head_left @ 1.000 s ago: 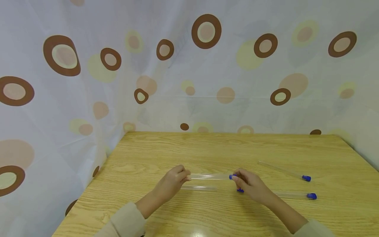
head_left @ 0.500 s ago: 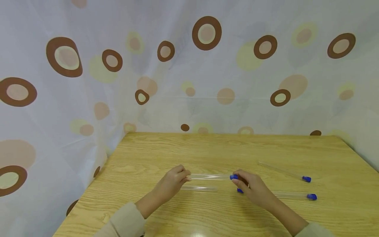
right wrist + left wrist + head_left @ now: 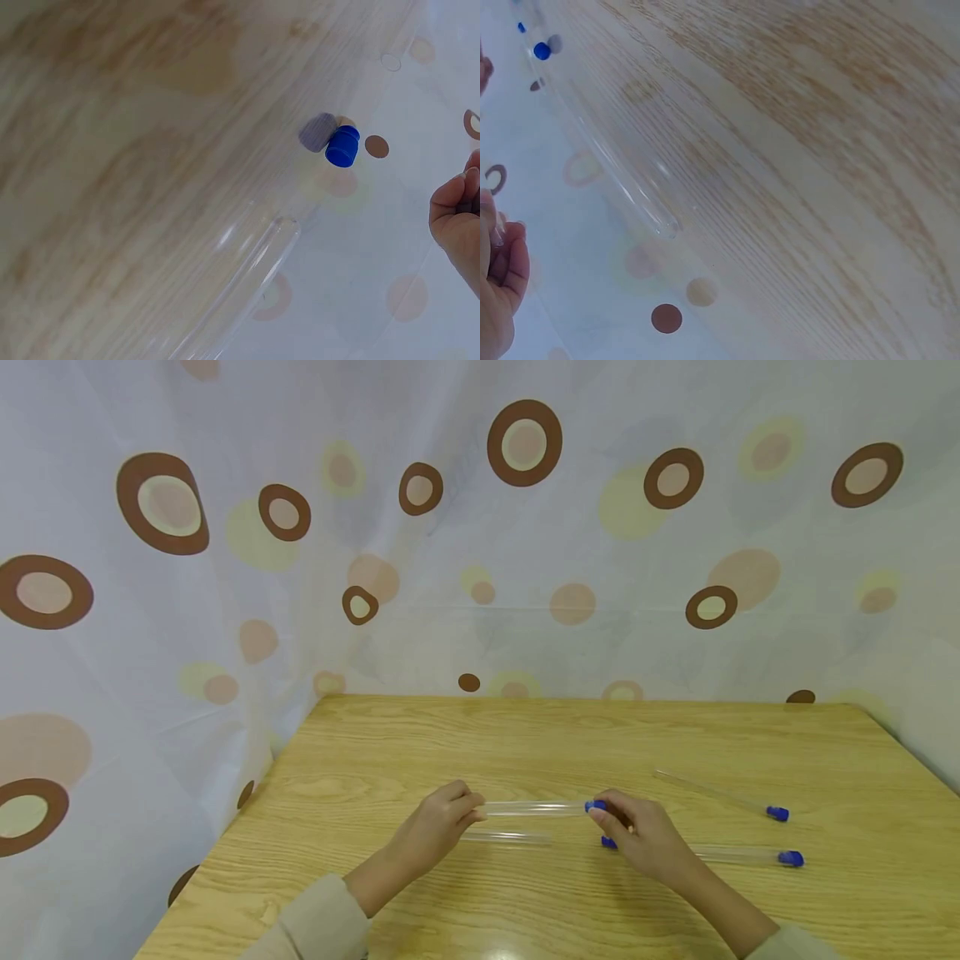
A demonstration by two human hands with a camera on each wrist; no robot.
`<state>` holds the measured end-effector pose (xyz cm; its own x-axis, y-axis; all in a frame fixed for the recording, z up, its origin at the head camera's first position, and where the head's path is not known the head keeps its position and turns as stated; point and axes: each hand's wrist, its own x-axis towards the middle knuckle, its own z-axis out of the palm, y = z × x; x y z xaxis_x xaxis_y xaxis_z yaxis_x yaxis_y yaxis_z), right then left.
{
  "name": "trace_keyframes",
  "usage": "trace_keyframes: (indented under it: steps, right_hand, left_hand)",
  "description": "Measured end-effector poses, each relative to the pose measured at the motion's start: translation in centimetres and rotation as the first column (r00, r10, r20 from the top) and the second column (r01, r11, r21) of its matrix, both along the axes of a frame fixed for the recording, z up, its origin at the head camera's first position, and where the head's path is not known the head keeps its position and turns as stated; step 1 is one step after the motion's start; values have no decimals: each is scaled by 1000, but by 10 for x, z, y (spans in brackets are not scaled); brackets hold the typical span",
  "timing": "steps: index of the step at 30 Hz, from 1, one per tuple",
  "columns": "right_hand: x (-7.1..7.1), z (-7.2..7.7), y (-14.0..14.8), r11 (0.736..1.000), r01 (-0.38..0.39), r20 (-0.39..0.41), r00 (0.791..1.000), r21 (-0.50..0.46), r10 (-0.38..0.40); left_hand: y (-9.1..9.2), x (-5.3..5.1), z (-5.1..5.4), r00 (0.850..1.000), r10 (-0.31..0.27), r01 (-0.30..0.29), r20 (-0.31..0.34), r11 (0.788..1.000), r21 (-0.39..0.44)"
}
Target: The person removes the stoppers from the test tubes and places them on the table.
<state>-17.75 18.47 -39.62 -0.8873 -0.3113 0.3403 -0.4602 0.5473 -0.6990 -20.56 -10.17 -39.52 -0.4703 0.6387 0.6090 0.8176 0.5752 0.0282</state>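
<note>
In the head view my left hand (image 3: 438, 825) holds a clear test tube (image 3: 536, 808) by its left end, level above the table. At the tube's right end sits a blue cap (image 3: 594, 807), which my right hand (image 3: 648, 835) pinches between thumb and fingers. Below lies a second clear tube (image 3: 506, 837), its left part behind my left hand. A loose blue cap (image 3: 609, 842) rests beyond that tube's right end; the right wrist view shows this blue cap (image 3: 342, 146) apart from the lying tube (image 3: 247, 292).
Two capped tubes lie to the right on the wooden table (image 3: 480, 743): a thin-looking slanted one with a blue cap (image 3: 777, 814), and another tube (image 3: 738, 854) partly behind my right forearm. A patterned sheet (image 3: 450, 543) hangs behind and at the sides.
My right fingers have shifted slightly on the cap, and more of its blue shows. The held tube and cap are a touch farther right; the things on the table have not moved.
</note>
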Motion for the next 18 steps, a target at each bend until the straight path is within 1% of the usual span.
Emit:
trace_keyframes:
  steps: [5, 8, 12, 18]
  right_hand:
    - [1, -2, -1, 1000, 24, -28, 999, -11, -24]
    - [1, -1, -1, 999, 9, -26, 1000, -31, -9]
    - [2, 0, 1, 994, -65, 16, 998, -89, 66]
    - [-1, 0, 4, 971, -173, 47, 982, -168, 183]
  left_hand:
    - [1, 1, 0, 1000, 4, -4, -2, 1000, -4]
    - [1, 2, 1, 1000, 7, -7, -14, 1000, -14]
    - [0, 2, 1, 999, 7, -8, -48, 1000, -19]
    - [1, 2, 2, 997, -3, 1, -75, 1000, -19]
